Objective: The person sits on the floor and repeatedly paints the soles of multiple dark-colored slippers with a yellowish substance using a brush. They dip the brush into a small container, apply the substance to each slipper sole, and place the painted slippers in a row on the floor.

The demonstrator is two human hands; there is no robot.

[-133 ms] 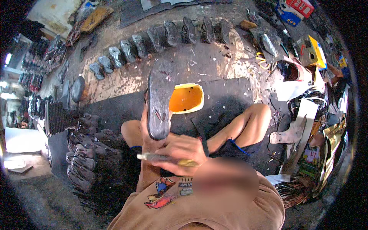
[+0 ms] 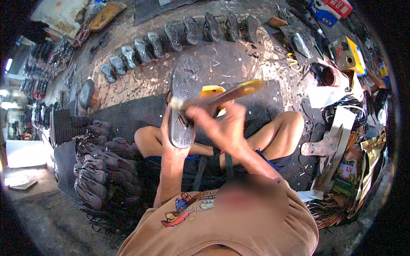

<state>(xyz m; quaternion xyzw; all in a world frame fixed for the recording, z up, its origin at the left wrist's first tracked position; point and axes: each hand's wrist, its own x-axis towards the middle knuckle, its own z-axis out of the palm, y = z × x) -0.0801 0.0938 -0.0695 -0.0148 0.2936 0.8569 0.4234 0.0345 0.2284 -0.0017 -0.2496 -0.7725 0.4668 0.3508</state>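
A long dark sandal sole point(image 2: 186, 81) with a slit near its heel end is upright in front of me. My left hand point(image 2: 175, 149) is closed around its heel end from beneath; some fingers are hidden behind it. My right hand point(image 2: 224, 126) grips a flat-handled brush point(image 2: 230, 93), smeared by motion. The brush's pale tip lies over the left edge of the sole; I cannot tell whether it touches. Beyond the right hand, a yellow tub point(image 2: 212, 90), seen earlier with orange liquid inside, is largely covered by the brush and hand.
A row of several dark soles point(image 2: 173, 38) curves across the worn board beyond. Dark sandals point(image 2: 92, 170) are heaped at my left. Yellow-handled scissors point(image 2: 294, 62), a white paper sheet point(image 2: 324, 98) and a pinkish sole-shaped piece point(image 2: 319, 149) lie to the right.
My right hand has swung the brush up and away from my chest onto the sole, its handle now pointing right. The sole has shifted slightly right and away from me.
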